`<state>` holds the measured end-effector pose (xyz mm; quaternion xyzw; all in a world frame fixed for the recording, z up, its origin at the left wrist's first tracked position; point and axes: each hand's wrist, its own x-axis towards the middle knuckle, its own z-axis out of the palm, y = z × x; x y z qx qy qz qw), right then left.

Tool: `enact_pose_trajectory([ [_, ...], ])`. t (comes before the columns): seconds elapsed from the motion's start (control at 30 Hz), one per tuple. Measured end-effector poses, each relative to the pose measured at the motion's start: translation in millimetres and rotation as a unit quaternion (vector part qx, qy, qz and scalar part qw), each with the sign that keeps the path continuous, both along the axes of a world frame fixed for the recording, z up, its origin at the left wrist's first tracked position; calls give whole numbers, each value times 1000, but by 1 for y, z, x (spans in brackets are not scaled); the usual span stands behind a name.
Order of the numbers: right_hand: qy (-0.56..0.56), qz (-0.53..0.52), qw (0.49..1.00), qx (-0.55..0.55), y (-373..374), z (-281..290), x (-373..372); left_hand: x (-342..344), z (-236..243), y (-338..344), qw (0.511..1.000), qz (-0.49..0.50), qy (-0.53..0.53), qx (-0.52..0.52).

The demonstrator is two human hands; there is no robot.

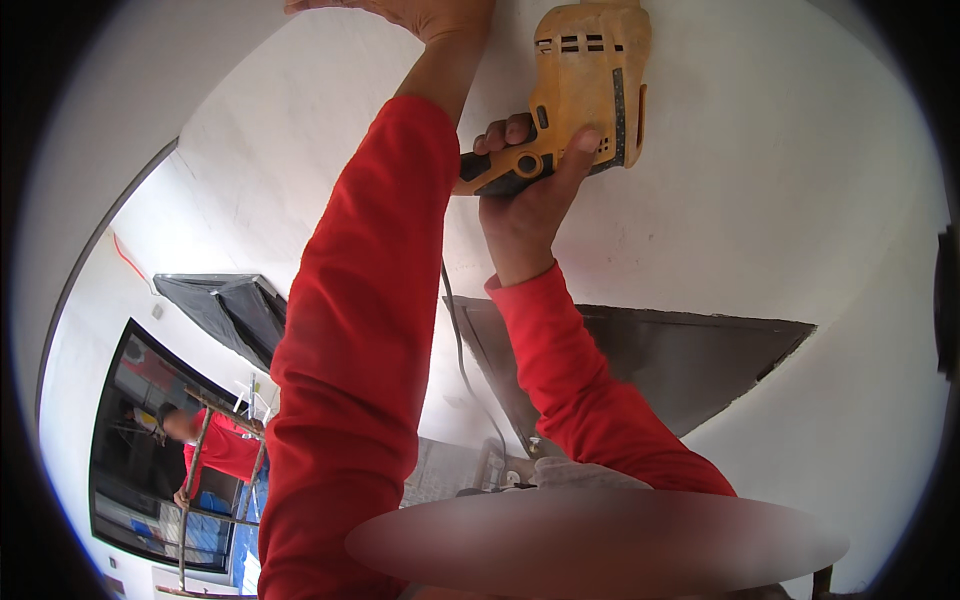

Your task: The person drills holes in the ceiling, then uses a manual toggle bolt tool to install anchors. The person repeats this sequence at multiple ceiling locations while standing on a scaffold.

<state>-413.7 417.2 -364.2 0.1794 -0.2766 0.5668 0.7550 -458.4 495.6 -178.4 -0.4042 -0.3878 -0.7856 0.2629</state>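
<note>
Currently, power tool (605,80): I am seeing its yellow-and-black body standing out against the white surface (740,200), its front end running past the upper edge of my view and its handle (505,178) pointing left.
Right hand (528,215): I am holding the tool with it; the fingers are clamping around the handle, and the thumb is pressing against the body.
Right sleeve (600,385): its red cloth is covering the forearm that is reaching up from the near right.
Left hand (440,15): it is reaching up to the left of the tool, partly leaving my view; I cannot tell whether its fingers are spreading or closing, or what they are touching.
Left sleeve (365,280): also red, it is filling the near left.
Cable (460,350): it is hanging grey between both sleeves, its upper end disappearing behind the left one.
Dark panel (660,365): it is showing behind the right sleeve.
Far left: black sheeting (225,310) is hanging above a dark-framed window (130,450), and a co-worker (222,445) in red is standing by a pole frame (196,450).
</note>
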Motion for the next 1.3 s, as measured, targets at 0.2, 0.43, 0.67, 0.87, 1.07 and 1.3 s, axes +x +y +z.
enact_pose_trajectory([
  [0.2, 26, 33, 999, 20, 3, -1, 1, -2, 0, 1, 999, 35, 10, 23],
  [0.43, 32, 6, 999, 9, 3, 1, -2, -2, 0, 3, 999, 38, 6, 13],
  [0.67, 4, -24, 1000, 16, 3, -3, 1, -3, 1, 4, 999, 39, 9, 9],
  [0.87, -40, -47, 998, -3, 4, -12, 4, -1, 0, 3, 999, 26, 2, 18],
  [1.07, -45, -36, 998, -11, 3, -23, 2, -2, 0, 5, 999, 33, 3, 21],
  [1.3, -33, 15, 999, -1, -2, -50, 6, -6, 3, 8, 996, 82, 7, 17],
])
